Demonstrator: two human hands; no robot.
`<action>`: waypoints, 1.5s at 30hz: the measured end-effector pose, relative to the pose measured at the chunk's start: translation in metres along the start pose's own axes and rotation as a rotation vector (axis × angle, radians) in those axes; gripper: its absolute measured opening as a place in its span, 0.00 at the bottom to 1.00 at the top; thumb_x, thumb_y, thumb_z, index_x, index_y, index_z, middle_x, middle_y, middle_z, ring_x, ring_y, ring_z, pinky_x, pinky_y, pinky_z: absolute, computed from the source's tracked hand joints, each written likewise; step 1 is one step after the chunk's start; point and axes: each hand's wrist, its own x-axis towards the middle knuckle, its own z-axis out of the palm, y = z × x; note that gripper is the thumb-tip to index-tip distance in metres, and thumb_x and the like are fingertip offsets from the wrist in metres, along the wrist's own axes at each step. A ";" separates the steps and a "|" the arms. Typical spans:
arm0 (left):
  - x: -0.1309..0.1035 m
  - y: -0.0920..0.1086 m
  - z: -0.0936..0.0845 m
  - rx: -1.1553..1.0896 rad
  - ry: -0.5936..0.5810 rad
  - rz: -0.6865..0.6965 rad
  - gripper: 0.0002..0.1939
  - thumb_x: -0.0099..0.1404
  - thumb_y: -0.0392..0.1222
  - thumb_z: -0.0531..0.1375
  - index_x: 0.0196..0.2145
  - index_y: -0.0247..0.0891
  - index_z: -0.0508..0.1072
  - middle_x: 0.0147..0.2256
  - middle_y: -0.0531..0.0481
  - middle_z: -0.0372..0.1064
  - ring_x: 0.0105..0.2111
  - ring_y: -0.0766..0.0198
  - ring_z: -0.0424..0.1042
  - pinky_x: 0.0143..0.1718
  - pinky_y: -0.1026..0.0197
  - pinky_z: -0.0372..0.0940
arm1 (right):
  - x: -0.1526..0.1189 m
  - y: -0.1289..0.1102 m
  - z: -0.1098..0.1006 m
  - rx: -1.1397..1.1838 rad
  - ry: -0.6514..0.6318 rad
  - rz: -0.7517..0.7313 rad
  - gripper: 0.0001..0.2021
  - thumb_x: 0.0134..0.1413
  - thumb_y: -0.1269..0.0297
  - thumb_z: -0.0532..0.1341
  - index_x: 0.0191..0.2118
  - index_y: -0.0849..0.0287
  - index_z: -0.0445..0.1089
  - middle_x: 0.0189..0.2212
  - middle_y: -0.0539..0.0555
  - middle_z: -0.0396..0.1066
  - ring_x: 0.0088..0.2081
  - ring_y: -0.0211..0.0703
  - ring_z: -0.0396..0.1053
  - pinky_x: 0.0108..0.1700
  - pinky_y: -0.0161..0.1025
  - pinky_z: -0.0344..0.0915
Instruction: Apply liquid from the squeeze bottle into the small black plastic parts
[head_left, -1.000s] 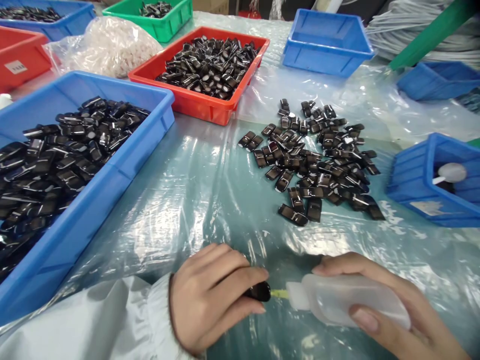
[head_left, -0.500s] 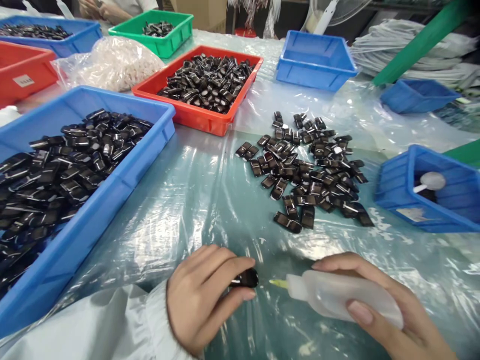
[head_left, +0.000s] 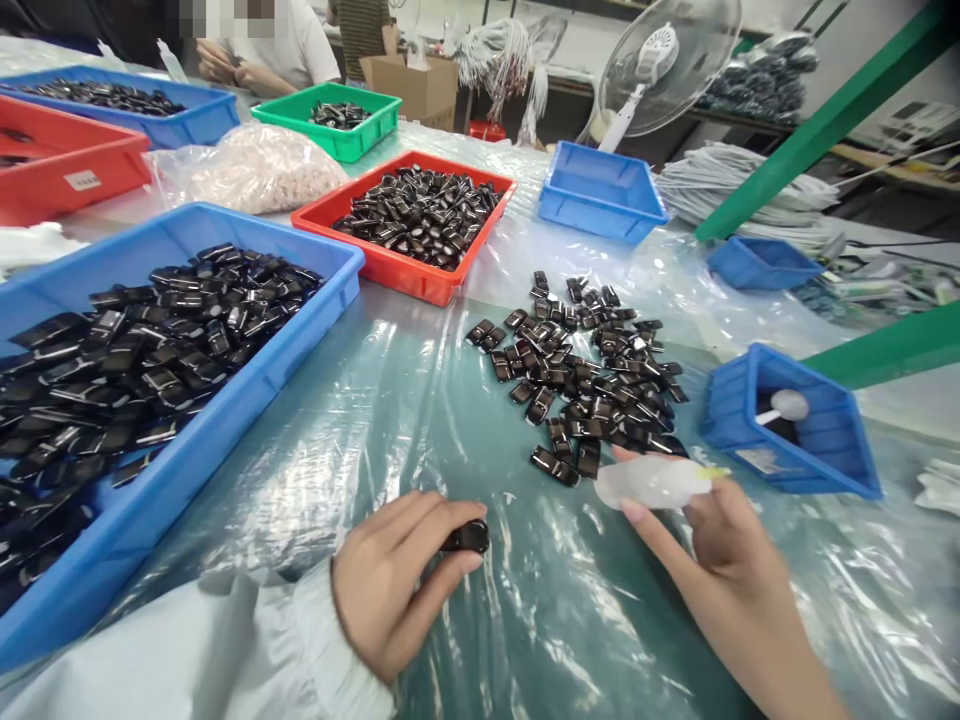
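Observation:
Between the thumb and fingers of my left hand (head_left: 401,580) is a small glossy black plastic piece (head_left: 469,537), its rounded end showing. My right hand (head_left: 720,560) grips a translucent white squeeze bottle (head_left: 649,482). The bottle's yellowish tip (head_left: 712,472) points right, and its base faces left. Just beyond the bottle lies a loose pile of similar black pieces (head_left: 592,370) on the plastic-covered green table (head_left: 420,400). To the left of my left hand stands a large blue bin (head_left: 300,340) full of black pieces.
A red tray (head_left: 420,283) of black pieces stands behind, beside a bag of small pale parts (head_left: 255,168). Blue bins (head_left: 600,215) sit at the back and right; one (head_left: 739,425) holds a white scoop-like item. A green post (head_left: 825,120) slants at right. A person (head_left: 289,45) sits opposite.
My right hand has moved up and turned the bottle, so its tip now points right instead of left at the black piece. My left hand still holds the piece. The view has tilted up.

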 end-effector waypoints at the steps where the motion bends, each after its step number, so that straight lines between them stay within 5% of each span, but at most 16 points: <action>1: 0.000 0.000 0.000 0.001 0.002 0.000 0.11 0.69 0.37 0.50 0.49 0.37 0.64 0.35 0.46 0.68 0.34 0.59 0.69 0.34 0.58 0.67 | -0.001 -0.001 0.000 0.008 0.072 -0.043 0.16 0.50 0.61 0.63 0.45 0.49 0.60 0.44 0.55 0.67 0.46 0.51 0.66 0.50 0.52 0.60; 5: -0.001 0.001 0.002 0.011 0.009 0.001 0.12 0.70 0.38 0.49 0.49 0.37 0.64 0.36 0.46 0.69 0.34 0.58 0.69 0.35 0.56 0.66 | -0.014 -0.012 0.002 -0.087 0.229 -0.349 0.14 0.52 0.68 0.60 0.45 0.49 0.61 0.31 0.51 0.57 0.31 0.47 0.60 0.36 0.45 0.60; 8: 0.000 0.001 0.004 0.020 0.018 0.024 0.12 0.70 0.39 0.49 0.48 0.37 0.65 0.37 0.45 0.69 0.35 0.57 0.69 0.35 0.55 0.67 | -0.024 -0.022 0.018 -0.241 -0.021 -0.472 0.17 0.52 0.74 0.59 0.47 0.52 0.65 0.30 0.51 0.62 0.29 0.45 0.62 0.31 0.41 0.60; 10: 0.000 0.002 0.004 0.020 0.017 0.043 0.12 0.70 0.40 0.49 0.48 0.37 0.66 0.38 0.45 0.70 0.35 0.57 0.70 0.35 0.54 0.67 | -0.026 -0.026 0.034 -0.350 -0.226 -0.493 0.20 0.55 0.74 0.58 0.54 0.53 0.63 0.38 0.56 0.67 0.35 0.47 0.67 0.34 0.42 0.63; 12: 0.000 0.003 0.004 0.015 0.012 0.057 0.11 0.70 0.40 0.50 0.48 0.37 0.66 0.37 0.46 0.70 0.35 0.57 0.70 0.36 0.54 0.67 | -0.024 -0.026 0.049 -0.397 -0.290 -0.475 0.19 0.58 0.73 0.56 0.55 0.56 0.63 0.42 0.59 0.67 0.36 0.49 0.69 0.35 0.44 0.64; 17: -0.003 0.005 0.004 0.017 0.007 0.113 0.11 0.70 0.39 0.50 0.47 0.37 0.66 0.37 0.45 0.69 0.36 0.57 0.69 0.36 0.55 0.68 | -0.013 -0.024 0.060 -0.304 -0.284 -0.363 0.11 0.58 0.71 0.54 0.41 0.56 0.73 0.37 0.59 0.67 0.36 0.51 0.68 0.34 0.46 0.62; 24: -0.003 0.005 0.002 -0.017 0.018 0.142 0.11 0.70 0.39 0.50 0.47 0.37 0.66 0.37 0.46 0.70 0.35 0.57 0.70 0.35 0.55 0.67 | -0.014 -0.045 0.041 0.101 -0.403 -0.060 0.02 0.53 0.65 0.61 0.31 0.54 0.70 0.32 0.51 0.69 0.30 0.40 0.69 0.29 0.35 0.67; 28: -0.002 0.006 0.000 -0.137 -0.014 0.158 0.12 0.70 0.40 0.50 0.47 0.36 0.66 0.37 0.45 0.70 0.35 0.59 0.70 0.36 0.57 0.67 | -0.020 -0.055 0.039 0.315 -0.527 0.155 0.02 0.46 0.64 0.67 0.27 0.54 0.73 0.27 0.48 0.72 0.31 0.38 0.71 0.34 0.33 0.69; 35: -0.002 0.010 -0.001 -0.152 0.013 0.220 0.13 0.71 0.42 0.48 0.48 0.35 0.66 0.37 0.44 0.71 0.35 0.61 0.70 0.36 0.60 0.67 | -0.028 -0.058 0.042 0.529 -0.555 0.423 0.04 0.46 0.62 0.68 0.27 0.53 0.73 0.25 0.47 0.71 0.29 0.35 0.68 0.33 0.31 0.65; 45: -0.007 0.014 0.009 -0.054 0.151 0.345 0.14 0.72 0.42 0.48 0.47 0.32 0.67 0.34 0.44 0.72 0.30 0.62 0.68 0.30 0.60 0.64 | -0.033 -0.057 0.057 0.704 -0.669 0.473 0.15 0.43 0.53 0.68 0.29 0.56 0.64 0.24 0.44 0.64 0.28 0.34 0.65 0.34 0.33 0.63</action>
